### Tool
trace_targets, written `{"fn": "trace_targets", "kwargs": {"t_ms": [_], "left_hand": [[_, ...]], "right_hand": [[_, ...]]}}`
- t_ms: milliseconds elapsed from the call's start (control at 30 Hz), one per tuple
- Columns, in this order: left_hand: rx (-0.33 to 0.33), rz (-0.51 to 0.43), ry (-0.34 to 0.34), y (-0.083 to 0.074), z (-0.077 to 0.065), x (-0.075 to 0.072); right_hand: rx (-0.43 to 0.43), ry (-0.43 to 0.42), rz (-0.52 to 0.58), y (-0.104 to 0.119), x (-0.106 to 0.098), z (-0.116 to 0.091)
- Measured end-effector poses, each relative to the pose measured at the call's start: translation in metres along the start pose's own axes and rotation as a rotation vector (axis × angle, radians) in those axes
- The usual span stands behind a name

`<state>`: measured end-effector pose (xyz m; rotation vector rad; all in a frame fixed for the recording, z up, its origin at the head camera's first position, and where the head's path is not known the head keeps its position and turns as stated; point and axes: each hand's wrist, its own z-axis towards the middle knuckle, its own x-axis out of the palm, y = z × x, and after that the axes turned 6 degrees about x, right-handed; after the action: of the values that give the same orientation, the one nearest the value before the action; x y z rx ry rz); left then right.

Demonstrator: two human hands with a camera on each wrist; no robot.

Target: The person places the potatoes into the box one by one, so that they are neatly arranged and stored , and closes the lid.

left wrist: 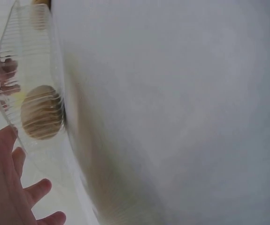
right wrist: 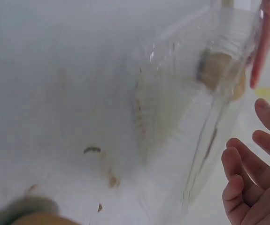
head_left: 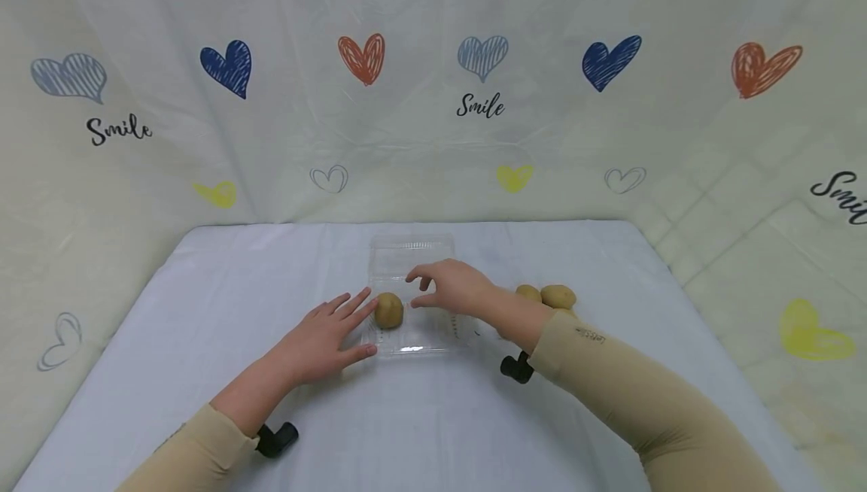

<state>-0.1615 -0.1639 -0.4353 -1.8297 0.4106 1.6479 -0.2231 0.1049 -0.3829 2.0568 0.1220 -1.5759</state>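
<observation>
A clear plastic clamshell box (head_left: 413, 340) stands on the white table with its lid tipped back to the far side. Inside, near its left wall, sits one potato (head_left: 389, 311). My left hand (head_left: 325, 338) is at the box's left side with fingers spread, holding nothing; in the left wrist view a fingertip meets the box's rim. Over the right part of the box hovers my right hand (head_left: 455, 287), fingers loosely bent and thumb apart, with nothing between them. In the right wrist view the potato (right wrist: 217, 71) shows through the clear wall.
More potatoes (head_left: 558, 296) lie on the table to the right, partly hidden by the right forearm. Small dark crumbs (right wrist: 92, 150) dot the cloth beside the box. A black wrist camera (head_left: 276, 439) sits on the left wrist, another (head_left: 517, 368) on the right. A heart-printed backdrop hangs behind.
</observation>
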Motion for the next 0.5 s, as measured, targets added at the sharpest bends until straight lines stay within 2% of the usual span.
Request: {"fn": "trace_targets", "kwargs": {"t_ms": [233,500], "left_hand": [[-0.007,-0.025,-0.001,0.0,-0.002,-0.001],[0.003,-0.033,-0.016,0.003,-0.001,0.003]], "right_hand": [[0.039,-0.037,0.063,-0.029,-0.016,-0.019],[0.07,-0.074,0.077,-0.061,-0.026,-0.055]]}}
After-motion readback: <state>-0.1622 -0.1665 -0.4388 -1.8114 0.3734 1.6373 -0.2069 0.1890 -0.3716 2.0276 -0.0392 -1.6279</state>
